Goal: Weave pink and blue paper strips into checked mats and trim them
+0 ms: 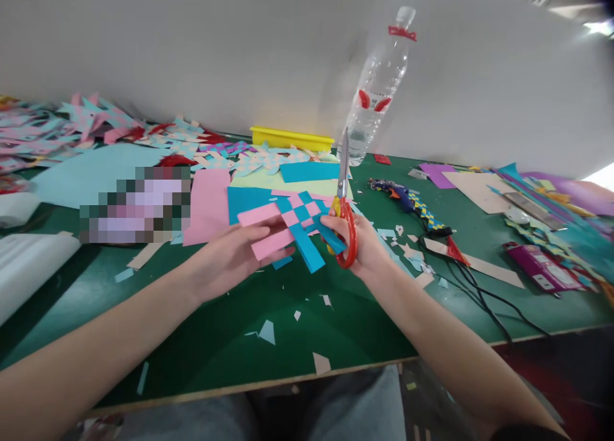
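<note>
Over the green table, my left hand [223, 262] pinches a woven piece of pink and blue paper strips [302, 216] by its pink ends on the left. The weave forms a small checkered patch, with loose strip ends sticking out. My right hand [368, 244] holds scissors [343, 184] with red and yellow handles, their blades together and pointing up, away from me. Fingers of that hand also touch the blue strips on the right side of the weave. Part of my left fingers is hidden behind the paper.
Behind lie a pink sheet [207, 204], blue paper [311, 172] and a yellow tray [292, 139]. A clear bottle [378, 77] stands by the grey partition. On the right are a patterned lanyard [422, 208] and a purple packet [544, 268]. Paper scraps [267, 332] litter the front.
</note>
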The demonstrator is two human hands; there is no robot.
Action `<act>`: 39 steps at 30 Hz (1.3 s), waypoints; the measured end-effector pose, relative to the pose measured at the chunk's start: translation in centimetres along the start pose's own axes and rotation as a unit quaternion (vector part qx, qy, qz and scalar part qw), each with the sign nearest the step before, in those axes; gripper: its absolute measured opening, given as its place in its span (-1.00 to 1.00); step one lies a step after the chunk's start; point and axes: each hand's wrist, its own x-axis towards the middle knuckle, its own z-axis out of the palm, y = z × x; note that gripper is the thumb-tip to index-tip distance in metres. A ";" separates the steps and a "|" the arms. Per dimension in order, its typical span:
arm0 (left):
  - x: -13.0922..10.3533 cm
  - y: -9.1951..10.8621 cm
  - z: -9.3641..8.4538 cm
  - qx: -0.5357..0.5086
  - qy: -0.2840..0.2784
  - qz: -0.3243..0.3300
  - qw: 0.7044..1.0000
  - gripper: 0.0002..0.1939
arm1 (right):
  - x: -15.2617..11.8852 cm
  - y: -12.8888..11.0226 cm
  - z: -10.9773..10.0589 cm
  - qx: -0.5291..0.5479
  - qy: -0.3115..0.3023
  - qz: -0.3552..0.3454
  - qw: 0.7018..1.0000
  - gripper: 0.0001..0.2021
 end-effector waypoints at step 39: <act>0.3 -2.1 3.6 -0.034 0.110 0.059 0.992 -0.78 | -0.5 0.5 1.0 -0.114 0.000 -0.089 0.989 -0.66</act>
